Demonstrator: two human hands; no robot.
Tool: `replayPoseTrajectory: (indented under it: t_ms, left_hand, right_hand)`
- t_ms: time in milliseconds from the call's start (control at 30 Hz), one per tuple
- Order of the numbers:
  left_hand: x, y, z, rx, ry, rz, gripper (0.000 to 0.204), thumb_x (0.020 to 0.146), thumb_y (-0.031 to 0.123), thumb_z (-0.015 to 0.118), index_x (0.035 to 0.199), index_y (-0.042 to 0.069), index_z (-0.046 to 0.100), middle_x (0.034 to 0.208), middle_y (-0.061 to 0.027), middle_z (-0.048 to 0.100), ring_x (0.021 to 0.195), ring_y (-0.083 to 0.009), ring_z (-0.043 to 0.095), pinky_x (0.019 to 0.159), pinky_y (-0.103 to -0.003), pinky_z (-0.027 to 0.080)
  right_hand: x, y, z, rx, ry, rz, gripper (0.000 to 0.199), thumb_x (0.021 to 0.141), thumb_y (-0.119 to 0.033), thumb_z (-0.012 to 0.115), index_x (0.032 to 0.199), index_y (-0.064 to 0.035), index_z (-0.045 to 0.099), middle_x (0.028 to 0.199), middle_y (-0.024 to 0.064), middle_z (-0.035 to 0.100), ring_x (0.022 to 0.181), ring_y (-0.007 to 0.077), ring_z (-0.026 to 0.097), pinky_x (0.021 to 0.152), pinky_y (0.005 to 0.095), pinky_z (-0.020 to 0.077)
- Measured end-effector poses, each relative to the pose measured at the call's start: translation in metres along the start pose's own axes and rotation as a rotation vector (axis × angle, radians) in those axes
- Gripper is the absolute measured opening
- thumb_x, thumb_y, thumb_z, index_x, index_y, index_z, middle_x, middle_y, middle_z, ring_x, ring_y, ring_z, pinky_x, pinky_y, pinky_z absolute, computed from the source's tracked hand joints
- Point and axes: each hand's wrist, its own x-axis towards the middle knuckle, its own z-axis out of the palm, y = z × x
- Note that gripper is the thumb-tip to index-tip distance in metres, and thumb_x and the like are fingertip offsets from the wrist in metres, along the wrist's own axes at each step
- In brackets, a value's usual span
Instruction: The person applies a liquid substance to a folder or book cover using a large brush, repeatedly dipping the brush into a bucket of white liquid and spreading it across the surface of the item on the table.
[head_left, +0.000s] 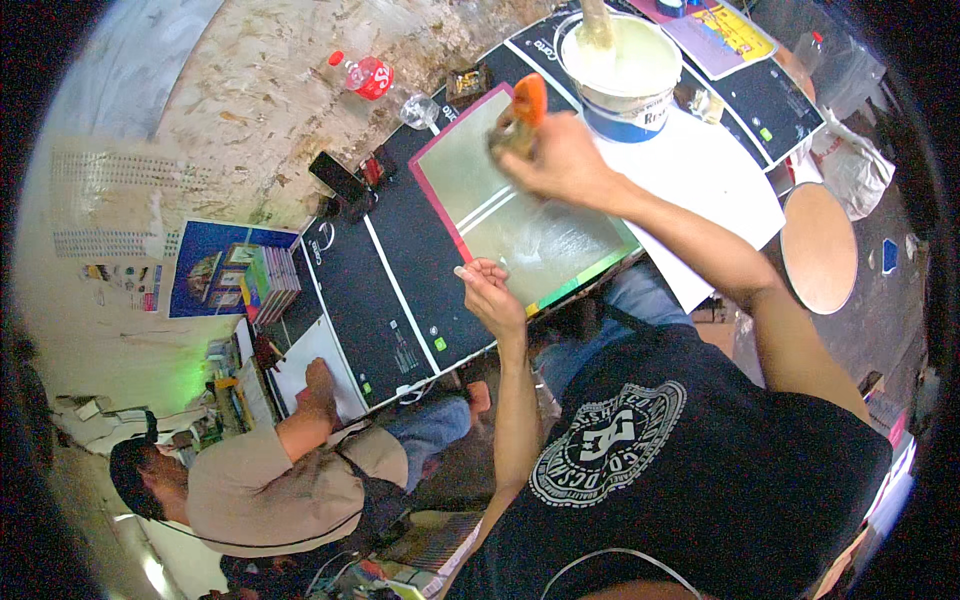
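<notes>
My right hand point(560, 160) is closed round an orange-handled brush point(530, 98), held over the upper part of a flat panel. The brush's working end is blurred and partly hidden by my fingers. Greyish-green in the middle, the panel point(570, 240) has a pink, green and yellow border, two white stripes and a wet-looking sheen. My left hand point(490, 297) is at the panel's near left corner, fingers loosely curled and apart, with nothing seen in them. Beyond my right hand stands a white and blue bucket point(628, 115) of pale, creamy stuff, a coated stick point(597, 28) upright in it.
White sheets point(700, 190) lie under the bucket on the dark table point(385, 290). A red-labelled plastic bottle point(370, 78) and a phone point(338, 178) are along the far side. At the left, another person point(280, 485) leans on white paper. A round stool point(820, 247) stands at right.
</notes>
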Motion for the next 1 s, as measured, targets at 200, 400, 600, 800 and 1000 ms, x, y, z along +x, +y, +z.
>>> replayPoseTrajectory:
  t_ms: [200,400,600,800,1000]
  left_hand:
    - [0.001,0.003,0.002,0.049,0.026,0.029,0.068,0.100,0.060,0.016,0.077,0.007,0.050,0.060,-0.0016,0.049,0.051,-0.0085,0.042,0.048,-0.022,0.031]
    - [0.003,0.002,-0.001,-0.135,0.023,-0.060,0.068,0.098,0.065,0.014,0.077,0.010,0.048,0.062,-0.0002,0.048,0.052,-0.0081,0.042,0.049,-0.019,0.031]
    - [0.004,0.000,-0.002,-0.173,0.026,-0.046,0.072,0.098,0.064,0.011,0.078,0.007,0.049,0.062,-0.0002,0.046,0.054,-0.0080,0.040,0.052,-0.021,0.031]
    - [0.004,0.000,-0.004,-0.185,0.001,-0.044,0.071,0.098,0.065,0.012,0.079,0.006,0.049,0.064,-0.0017,0.047,0.056,-0.0084,0.041,0.053,-0.021,0.031]
    - [0.005,0.003,-0.004,-0.229,0.007,-0.082,0.070,0.099,0.062,0.013,0.079,0.006,0.050,0.063,-0.0011,0.046,0.055,-0.0078,0.041,0.050,-0.021,0.031]
  right_hand:
    - [-0.037,0.021,0.029,-0.056,-0.178,0.170,0.033,0.082,-0.032,0.061,0.078,0.0001,0.063,0.063,0.0232,0.061,0.063,0.0406,0.064,0.062,0.0476,0.0522]
    - [-0.069,0.061,-0.093,-0.320,0.007,0.404,0.026,0.085,-0.028,0.063,0.089,-0.0023,0.064,0.071,0.0168,0.066,0.065,0.0272,0.067,0.062,0.0386,0.0524]
    - [-0.067,-0.008,-0.024,0.115,0.026,0.244,0.023,0.083,-0.024,0.067,0.090,-0.0016,0.066,0.072,0.0122,0.067,0.068,0.0205,0.066,0.065,0.0365,0.0521]
    - [-0.103,0.004,0.002,-0.106,-0.274,0.240,0.023,0.084,-0.024,0.062,0.083,-0.0013,0.062,0.067,0.0192,0.061,0.064,0.0332,0.064,0.060,0.0408,0.0503]
    - [-0.111,0.018,-0.128,-0.500,-0.127,0.459,0.024,0.084,-0.024,0.062,0.083,0.0000,0.064,0.071,0.0197,0.064,0.066,0.0325,0.066,0.063,0.0417,0.0513]
